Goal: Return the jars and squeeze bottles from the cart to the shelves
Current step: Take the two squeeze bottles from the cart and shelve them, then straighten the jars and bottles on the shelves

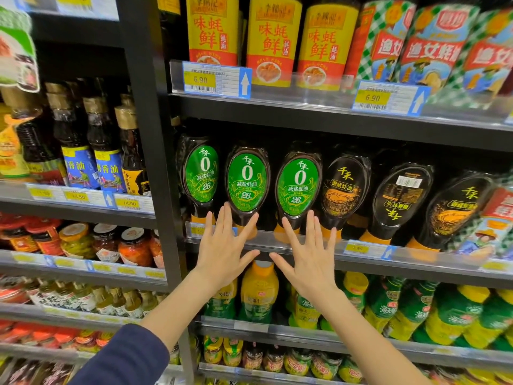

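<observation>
Both hands empty, fingers spread flat. Left hand [222, 248] and right hand [311, 254] sit mid-frame at the shelf edge [416, 259]. Fingertips overlap the bases of two green-label squeeze bottles [247, 182], standing cap-down just above.

Both hands were held flat and empty, fingers spread, before a shelf edge [361, 255] in a shop. The left hand [222, 245] lay over the base of a green-labelled squeeze bottle [245, 187], the right hand [311, 254] below a second green-labelled squeeze bottle [297, 190]. Black-labelled bottles [344, 187] were ranged to the right, one [399, 198] turned label-back.
</observation>
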`<state>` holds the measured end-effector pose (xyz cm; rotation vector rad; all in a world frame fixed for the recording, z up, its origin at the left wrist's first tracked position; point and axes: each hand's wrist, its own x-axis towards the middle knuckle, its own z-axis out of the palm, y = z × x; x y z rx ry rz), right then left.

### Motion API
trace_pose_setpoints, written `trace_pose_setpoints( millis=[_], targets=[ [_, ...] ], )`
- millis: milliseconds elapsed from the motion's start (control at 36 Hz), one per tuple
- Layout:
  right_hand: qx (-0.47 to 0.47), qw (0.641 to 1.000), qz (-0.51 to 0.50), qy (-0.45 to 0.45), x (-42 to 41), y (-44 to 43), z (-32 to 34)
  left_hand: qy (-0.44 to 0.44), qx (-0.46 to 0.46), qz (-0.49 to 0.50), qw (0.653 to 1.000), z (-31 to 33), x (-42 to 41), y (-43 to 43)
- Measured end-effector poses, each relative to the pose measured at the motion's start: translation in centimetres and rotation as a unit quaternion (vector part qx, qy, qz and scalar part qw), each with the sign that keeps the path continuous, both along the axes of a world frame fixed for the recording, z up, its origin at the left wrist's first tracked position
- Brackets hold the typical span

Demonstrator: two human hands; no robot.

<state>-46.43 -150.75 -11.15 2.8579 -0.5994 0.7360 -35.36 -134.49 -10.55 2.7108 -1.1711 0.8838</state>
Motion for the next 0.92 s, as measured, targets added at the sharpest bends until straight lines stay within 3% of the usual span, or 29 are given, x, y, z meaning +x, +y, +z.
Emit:
trace_pose_setpoints(
  millis=[639, 917],
  targets=[
    [0.009, 0.999, -0.009, 0.04, -2.0, 2.2, 1.8, 0.066, 0.038, 0.016, 0.997, 1.6, -2.1, 2.6],
    [0.001, 0.998, -0.044, 0.036, -4.5, 9.4, 2.2, 0.026, 0.084, -0.108, 0.99, 3.9, -4.4, 9.6]
  ],
)
